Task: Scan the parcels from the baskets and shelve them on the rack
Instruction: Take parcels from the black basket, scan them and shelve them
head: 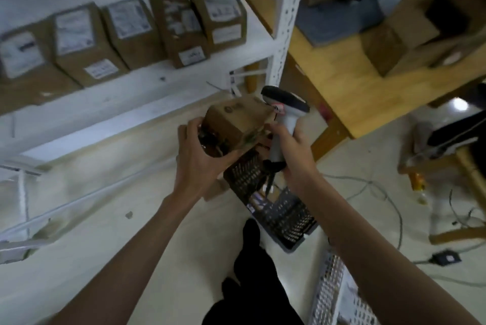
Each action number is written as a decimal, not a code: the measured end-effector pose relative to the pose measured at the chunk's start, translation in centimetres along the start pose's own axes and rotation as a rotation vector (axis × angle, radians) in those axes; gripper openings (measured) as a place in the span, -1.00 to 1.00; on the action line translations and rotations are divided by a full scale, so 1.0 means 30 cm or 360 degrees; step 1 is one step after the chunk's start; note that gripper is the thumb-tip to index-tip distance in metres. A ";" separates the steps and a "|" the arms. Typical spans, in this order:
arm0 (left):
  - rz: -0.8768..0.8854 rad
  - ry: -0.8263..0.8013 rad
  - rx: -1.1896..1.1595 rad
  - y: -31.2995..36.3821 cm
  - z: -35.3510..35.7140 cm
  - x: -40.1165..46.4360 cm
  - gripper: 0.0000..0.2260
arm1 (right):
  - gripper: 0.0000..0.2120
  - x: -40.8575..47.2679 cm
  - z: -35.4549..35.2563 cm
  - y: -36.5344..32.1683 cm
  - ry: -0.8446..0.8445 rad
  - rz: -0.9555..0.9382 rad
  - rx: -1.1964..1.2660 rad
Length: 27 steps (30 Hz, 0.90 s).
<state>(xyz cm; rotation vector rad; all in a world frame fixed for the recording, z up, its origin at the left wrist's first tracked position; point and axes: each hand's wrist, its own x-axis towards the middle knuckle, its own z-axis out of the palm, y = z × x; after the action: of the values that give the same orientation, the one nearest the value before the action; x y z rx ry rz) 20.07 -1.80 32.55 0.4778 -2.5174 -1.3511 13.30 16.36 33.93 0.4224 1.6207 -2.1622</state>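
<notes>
My left hand (201,152) grips a small brown cardboard parcel (235,122) from its left and underside, holding it above the floor. My right hand (290,149) grips the handle of a white and black barcode scanner (285,107), whose head sits against the parcel's right end. Several labelled brown parcels (126,32) stand in a row on the white rack shelf (131,93) at upper left. Below my hands a dark perforated basket (278,209) stands on the floor, and a white perforated basket (339,288) lies at the bottom right.
The rack's white upright post (286,16) rises just behind the scanner. A wooden table (368,82) carrying an open cardboard box (420,32) stands to the right. Cables (381,193) trail over the pale floor. My dark-clad leg (252,272) shows at the bottom centre.
</notes>
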 end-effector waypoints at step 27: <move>-0.0469 -0.0128 -0.1495 0.383 -0.730 -0.346 -0.28 | -0.53 -0.499 0.397 -0.306 -0.0963 -0.0398 0.0092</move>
<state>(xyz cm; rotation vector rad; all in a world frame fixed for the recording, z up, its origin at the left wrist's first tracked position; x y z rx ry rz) 35.58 -8.37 53.43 0.5774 -1.5900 -2.4489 21.89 9.24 51.97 -0.4118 1.3136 -2.2137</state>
